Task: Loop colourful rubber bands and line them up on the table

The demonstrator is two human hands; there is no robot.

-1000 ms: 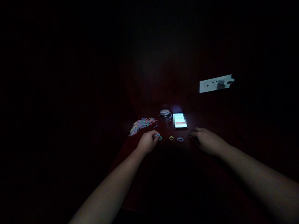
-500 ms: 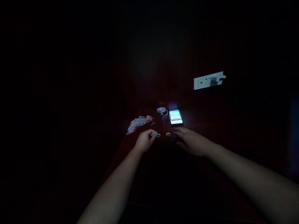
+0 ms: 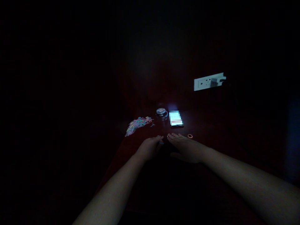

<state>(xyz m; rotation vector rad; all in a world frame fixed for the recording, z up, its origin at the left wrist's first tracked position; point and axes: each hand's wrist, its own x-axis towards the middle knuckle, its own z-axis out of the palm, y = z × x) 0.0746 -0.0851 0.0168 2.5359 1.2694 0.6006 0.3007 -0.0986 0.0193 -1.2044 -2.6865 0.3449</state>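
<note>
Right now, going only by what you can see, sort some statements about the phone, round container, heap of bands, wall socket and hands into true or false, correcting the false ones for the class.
1. The phone has its screen lit. True.
2. The round container stands to the right of the phone. False: it stands to the left of it.
3. The heap of coloured bands is nearer the left hand than the right hand. True.
4. The wall socket has nothing plugged in. False: a white plug sits in its right part.
5. The two hands are clasped together. False: a narrow gap shows between them.
</note>
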